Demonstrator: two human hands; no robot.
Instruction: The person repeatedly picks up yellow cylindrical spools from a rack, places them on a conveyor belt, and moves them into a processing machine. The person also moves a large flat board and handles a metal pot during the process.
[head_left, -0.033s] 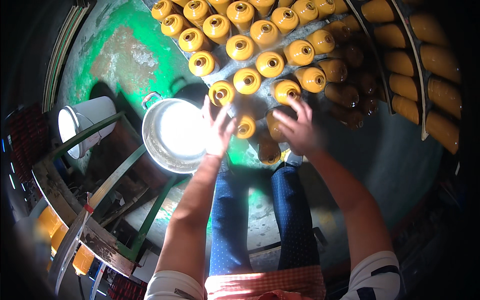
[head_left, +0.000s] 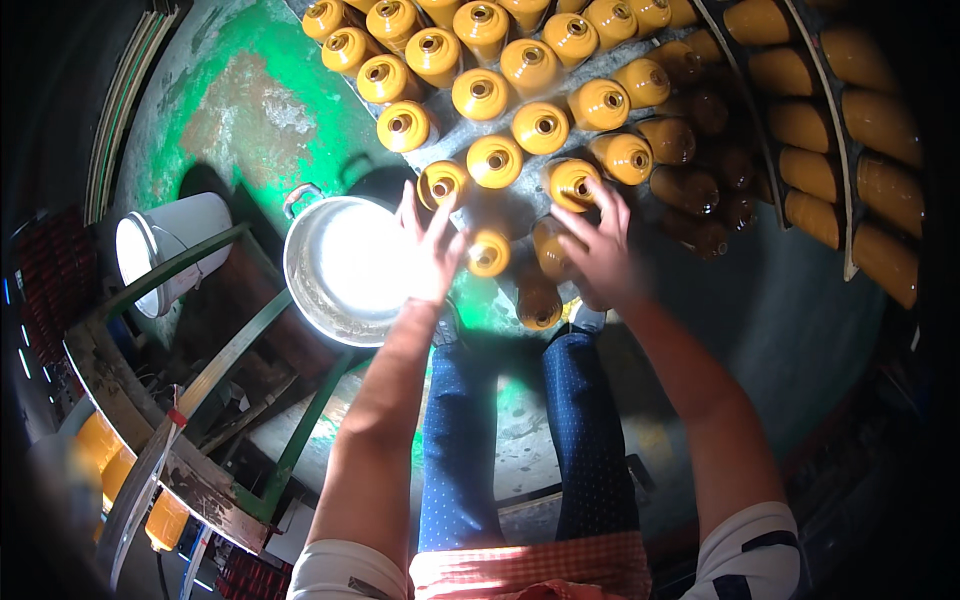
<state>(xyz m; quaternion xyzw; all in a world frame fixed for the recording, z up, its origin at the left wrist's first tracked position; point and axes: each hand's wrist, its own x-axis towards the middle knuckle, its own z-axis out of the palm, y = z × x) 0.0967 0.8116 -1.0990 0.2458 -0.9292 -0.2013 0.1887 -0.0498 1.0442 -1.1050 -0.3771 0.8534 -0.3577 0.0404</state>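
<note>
Rows of glossy yellow bottles with round shoulders and a small hole on top stand upright in front of me. My left hand (head_left: 432, 248) is open, fingers spread, its fingertips at the near side of one yellow bottle (head_left: 441, 182). Whether they touch it I cannot tell. My right hand (head_left: 608, 250) is also open, fingers apart and slightly bent, at the near right side of another yellow bottle (head_left: 572, 183). Between my hands stands a bottle (head_left: 488, 252), with a darker, shaded bottle (head_left: 540, 302) nearer my feet.
A large metal pot (head_left: 300, 285), brightly sunlit inside, stands left of my left hand. Farther left, a white bucket (head_left: 195, 235) lies tilted beside a green metal frame (head_left: 215, 250). More yellow bottles (head_left: 805, 165) line curved racks at the right.
My right hand has shifted slightly, its fingertips closer around the right bottle. My left hand has edged slightly to the left. The bottles look unmoved.
</note>
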